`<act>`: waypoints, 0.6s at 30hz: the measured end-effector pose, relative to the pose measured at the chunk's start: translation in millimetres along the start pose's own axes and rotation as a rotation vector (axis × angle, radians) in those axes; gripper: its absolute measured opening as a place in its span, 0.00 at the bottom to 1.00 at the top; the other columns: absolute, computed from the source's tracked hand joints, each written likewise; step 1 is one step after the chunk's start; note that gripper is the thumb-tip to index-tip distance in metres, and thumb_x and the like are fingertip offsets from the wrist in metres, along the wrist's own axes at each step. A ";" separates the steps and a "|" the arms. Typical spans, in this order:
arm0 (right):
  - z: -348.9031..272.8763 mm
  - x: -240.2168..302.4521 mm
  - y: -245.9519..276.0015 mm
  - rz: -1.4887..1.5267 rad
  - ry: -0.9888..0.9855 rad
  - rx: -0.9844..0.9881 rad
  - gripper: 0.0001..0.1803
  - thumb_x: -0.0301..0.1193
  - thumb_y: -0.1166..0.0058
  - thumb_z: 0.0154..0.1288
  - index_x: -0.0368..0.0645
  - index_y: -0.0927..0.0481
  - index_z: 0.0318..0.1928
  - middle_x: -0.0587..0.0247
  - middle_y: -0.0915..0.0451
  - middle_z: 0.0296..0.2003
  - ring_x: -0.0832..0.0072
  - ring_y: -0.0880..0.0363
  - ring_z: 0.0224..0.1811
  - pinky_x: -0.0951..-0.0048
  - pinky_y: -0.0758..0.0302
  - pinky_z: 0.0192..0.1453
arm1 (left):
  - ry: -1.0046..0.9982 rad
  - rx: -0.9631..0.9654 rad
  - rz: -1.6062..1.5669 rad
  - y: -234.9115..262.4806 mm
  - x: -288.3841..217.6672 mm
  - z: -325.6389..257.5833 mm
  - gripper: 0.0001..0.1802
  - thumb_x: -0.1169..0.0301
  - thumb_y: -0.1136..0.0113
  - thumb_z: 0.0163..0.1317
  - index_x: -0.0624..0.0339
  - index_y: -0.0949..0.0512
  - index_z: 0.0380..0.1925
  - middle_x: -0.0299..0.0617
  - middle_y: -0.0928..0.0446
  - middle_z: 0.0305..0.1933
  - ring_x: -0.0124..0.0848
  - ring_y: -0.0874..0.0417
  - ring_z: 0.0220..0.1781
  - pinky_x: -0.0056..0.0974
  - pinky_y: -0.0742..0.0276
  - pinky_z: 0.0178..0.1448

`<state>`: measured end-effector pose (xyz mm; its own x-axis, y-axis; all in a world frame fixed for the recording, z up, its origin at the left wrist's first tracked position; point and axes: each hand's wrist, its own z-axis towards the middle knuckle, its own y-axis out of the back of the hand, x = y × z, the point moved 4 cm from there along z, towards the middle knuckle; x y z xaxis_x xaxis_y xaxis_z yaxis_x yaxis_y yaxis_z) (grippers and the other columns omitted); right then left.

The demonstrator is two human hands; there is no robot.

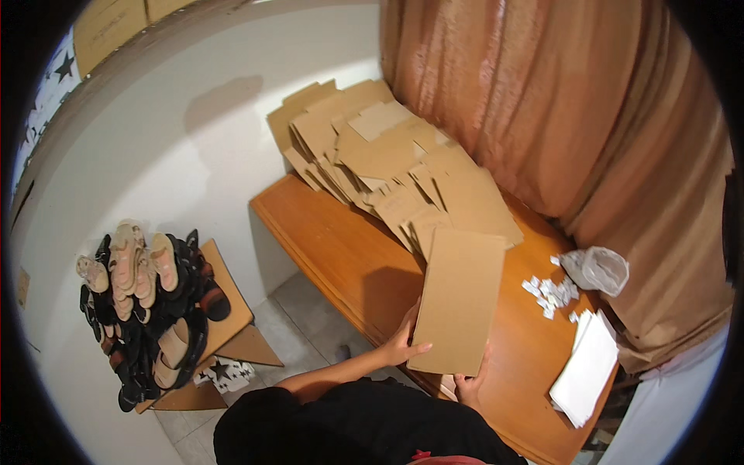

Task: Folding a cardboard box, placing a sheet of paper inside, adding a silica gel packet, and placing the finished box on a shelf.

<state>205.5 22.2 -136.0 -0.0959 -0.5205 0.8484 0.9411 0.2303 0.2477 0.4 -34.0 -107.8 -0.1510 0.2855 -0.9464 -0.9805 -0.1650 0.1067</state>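
Observation:
A plain brown cardboard box (457, 306), closed and long in shape, is held up over the near edge of the wooden table. My left hand (404, 343) grips its lower left side, the thumb lying on the top face and the other fingers out of sight beneath. At the lower right corner my right hand (473, 381) holds it too, with part of that hand hidden by the box. Behind the box, a heap of flattened cardboard boxes (395, 147) covers the far part of the wooden table (341, 240).
Small white paper pieces (552, 294) lie beside a clear plastic bag (597, 270) on the right. A stack of white paper sheets (585, 368) rests at the table's right edge. Left, sandals (143, 287) are piled on a small wooden stand (225, 291). A brown curtain (558, 101) hangs behind.

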 end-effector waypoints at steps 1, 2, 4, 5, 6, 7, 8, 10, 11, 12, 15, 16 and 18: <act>15.3 4.9 -17.7 0.021 0.015 0.002 0.53 0.59 0.42 0.46 0.34 0.45 0.63 0.45 0.44 0.61 0.52 0.48 0.64 0.51 0.51 0.65 | -0.008 -0.010 0.022 22.3 -16.6 15.2 0.49 0.59 0.44 0.56 0.60 0.67 0.66 0.53 0.66 0.70 0.44 0.62 0.72 0.47 0.61 0.70; 37.5 21.0 -37.6 0.013 0.146 -0.014 0.55 0.59 0.42 0.45 0.34 0.47 0.64 0.45 0.45 0.62 0.51 0.48 0.65 0.50 0.51 0.65 | -0.037 -0.034 -0.034 45.8 -33.9 28.4 0.49 0.59 0.43 0.55 0.61 0.65 0.66 0.53 0.62 0.70 0.44 0.57 0.71 0.46 0.56 0.69; 88.7 58.5 -72.4 -0.074 0.347 -0.027 0.57 0.59 0.42 0.45 0.36 0.52 0.65 0.44 0.46 0.62 0.50 0.49 0.65 0.49 0.52 0.65 | -0.089 -0.074 -0.095 93.9 -72.9 54.7 0.49 0.57 0.42 0.55 0.61 0.63 0.66 0.51 0.57 0.69 0.43 0.50 0.69 0.44 0.49 0.68; 116.9 75.5 -89.1 -0.150 0.418 -0.020 0.57 0.59 0.42 0.45 0.37 0.54 0.66 0.44 0.46 0.62 0.50 0.49 0.65 0.49 0.52 0.66 | -0.109 -0.096 -0.096 119.1 -90.0 67.1 0.49 0.57 0.42 0.54 0.61 0.62 0.66 0.50 0.55 0.69 0.43 0.47 0.68 0.44 0.46 0.67; 141.9 82.3 -108.7 -0.241 0.522 -0.066 0.55 0.58 0.42 0.46 0.37 0.51 0.65 0.45 0.45 0.62 0.49 0.48 0.64 0.50 0.52 0.65 | -0.193 -0.105 -0.077 146.1 -102.1 77.9 0.51 0.54 0.41 0.53 0.60 0.62 0.66 0.50 0.56 0.69 0.42 0.48 0.69 0.44 0.47 0.67; 166.2 90.4 -123.8 -0.342 0.622 -0.120 0.52 0.57 0.43 0.48 0.37 0.48 0.64 0.45 0.45 0.62 0.49 0.48 0.64 0.51 0.51 0.65 | -0.278 -0.106 -0.064 170.9 -116.1 89.2 0.53 0.52 0.39 0.51 0.59 0.62 0.66 0.50 0.57 0.69 0.42 0.50 0.69 0.45 0.48 0.67; 193.7 97.7 -137.3 -0.311 0.601 -0.111 0.48 0.54 0.43 0.50 0.35 0.46 0.62 0.46 0.44 0.62 0.51 0.46 0.63 0.54 0.48 0.64 | -0.343 -0.075 -0.042 194.2 -138.4 97.3 0.56 0.49 0.37 0.48 0.58 0.62 0.67 0.50 0.59 0.70 0.43 0.53 0.70 0.46 0.49 0.68; 245.3 124.3 -161.8 -0.112 0.620 -0.151 0.41 0.46 0.41 0.52 0.33 0.41 0.59 0.48 0.40 0.59 0.55 0.40 0.59 0.58 0.42 0.60 | -0.499 -0.021 0.088 229.3 -188.0 117.2 0.63 0.44 0.34 0.40 0.56 0.63 0.67 0.49 0.63 0.71 0.44 0.59 0.72 0.47 0.52 0.69; 270.6 138.4 -174.1 0.069 0.656 -0.192 0.37 0.42 0.40 0.53 0.31 0.39 0.56 0.49 0.37 0.56 0.59 0.36 0.57 0.61 0.38 0.58 | -0.581 -0.007 0.206 244.4 -209.1 127.4 0.66 0.42 0.32 0.36 0.55 0.64 0.67 0.48 0.65 0.71 0.44 0.62 0.72 0.48 0.53 0.69; 295.3 158.0 -185.6 0.185 0.669 -0.140 0.34 0.37 0.40 0.53 0.32 0.39 0.56 0.52 0.35 0.53 0.63 0.34 0.54 0.63 0.36 0.56 | -0.657 -0.028 0.325 257.3 -232.8 136.4 0.66 0.44 0.30 0.35 0.54 0.63 0.67 0.47 0.67 0.71 0.43 0.64 0.73 0.49 0.54 0.69; 359.8 250.3 -206.9 0.610 0.690 -0.038 0.30 0.30 0.39 0.53 0.34 0.38 0.53 0.57 0.29 0.46 0.72 0.31 0.49 0.68 0.34 0.54 | -0.811 -0.113 0.509 298.4 -302.5 162.4 0.64 0.59 0.26 0.36 0.52 0.62 0.67 0.45 0.65 0.71 0.41 0.62 0.73 0.49 0.49 0.69; 373.8 289.0 -211.8 0.634 0.807 -0.055 0.29 0.30 0.41 0.56 0.34 0.39 0.55 0.58 0.31 0.48 0.73 0.32 0.51 0.69 0.35 0.55 | -0.865 -0.149 0.569 315.2 -325.1 172.6 0.63 0.63 0.26 0.37 0.53 0.62 0.67 0.45 0.63 0.71 0.41 0.60 0.72 0.49 0.46 0.68; 398.5 361.1 -218.8 0.634 0.955 -0.066 0.29 0.31 0.43 0.59 0.35 0.41 0.57 0.59 0.33 0.51 0.73 0.34 0.54 0.71 0.36 0.56 | -0.933 -0.206 0.646 352.9 -373.5 185.7 0.61 0.68 0.26 0.38 0.53 0.60 0.67 0.45 0.60 0.70 0.40 0.55 0.71 0.47 0.40 0.66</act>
<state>-164.2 111.5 302.6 0.6596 -0.7444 0.1039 0.7504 0.6445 -0.1464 -312.6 -23.6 340.0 -0.7359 0.6644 -0.1305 -0.6603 -0.6614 0.3557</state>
